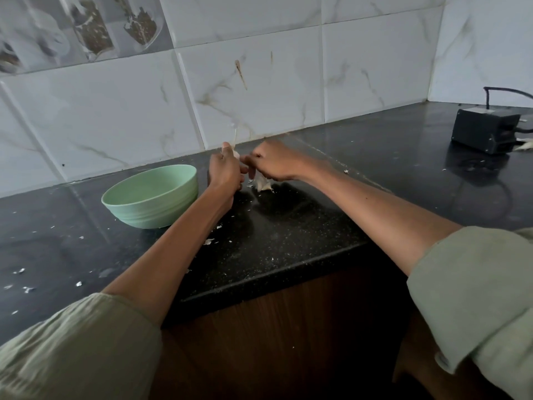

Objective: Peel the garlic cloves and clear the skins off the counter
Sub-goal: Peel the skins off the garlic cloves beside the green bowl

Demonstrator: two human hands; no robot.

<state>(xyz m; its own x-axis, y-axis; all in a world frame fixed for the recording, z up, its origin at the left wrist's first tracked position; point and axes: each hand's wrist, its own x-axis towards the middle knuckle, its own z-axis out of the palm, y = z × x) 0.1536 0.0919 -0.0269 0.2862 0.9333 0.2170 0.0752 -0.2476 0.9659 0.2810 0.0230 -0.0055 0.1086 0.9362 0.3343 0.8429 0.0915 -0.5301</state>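
Observation:
My left hand (225,170) is raised above the black counter (288,241) and pinches a pale garlic clove (236,153), from which a thin strip of skin sticks up. My right hand (275,164) is close beside it, fingers curled toward the clove; whether they touch it is hard to tell. Under my right hand a small heap of garlic skins (264,184) lies on the counter. A pale green bowl (150,196) stands to the left of my hands.
Small white skin flakes (26,288) are scattered over the counter, mostly at the left. A black box with a cable (486,129) sits at the far right near the tiled wall (259,82). The counter's front edge runs above a brown wooden cabinet (288,342).

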